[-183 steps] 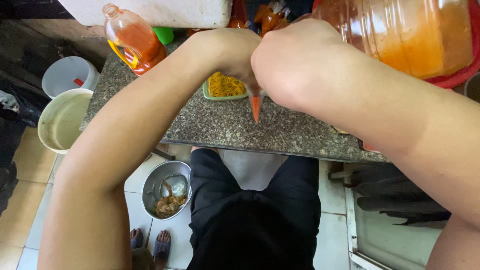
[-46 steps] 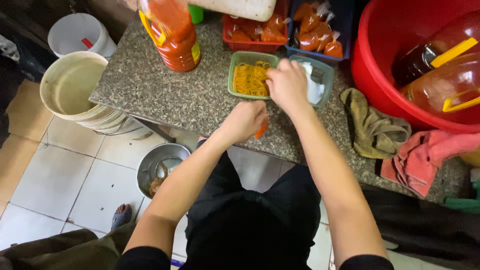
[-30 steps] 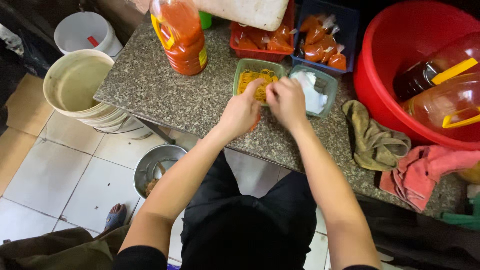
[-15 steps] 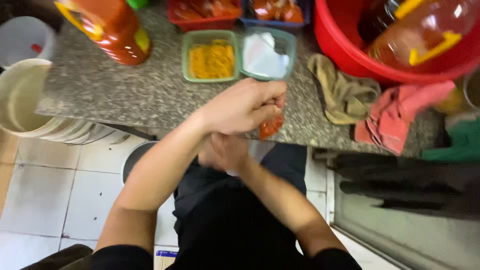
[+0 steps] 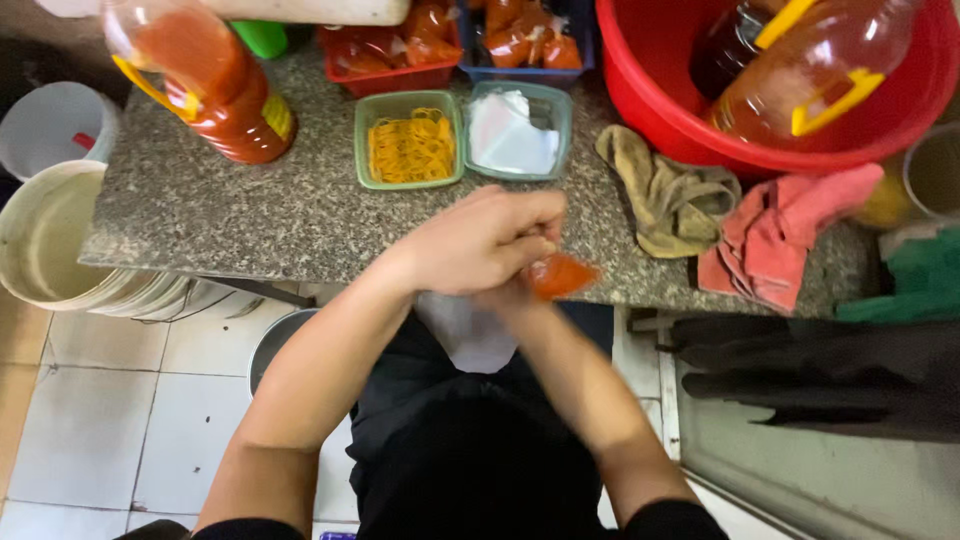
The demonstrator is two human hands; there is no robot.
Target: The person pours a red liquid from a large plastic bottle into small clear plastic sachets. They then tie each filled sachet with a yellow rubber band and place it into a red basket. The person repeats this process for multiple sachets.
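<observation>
My left hand is closed over the top of a small clear bag of red sauce at the front edge of the speckled stone counter. My right hand lies mostly hidden beneath the left one, and its fingers grip the same bag. A green tub of yellow rubber bands sits just beyond my hands. Beside it stands a pale green tub of white plastic bags.
A big bottle of red sauce stands at the counter's left. A red basin holds large oil bottles at the right, with brown and pink rags below it. Trays of filled sauce bags line the back. Buckets sit on the floor at left.
My right hand came back from the white-bag tub. Both hands drew toward the counter's front edge and now close together on the small red sauce bag.
</observation>
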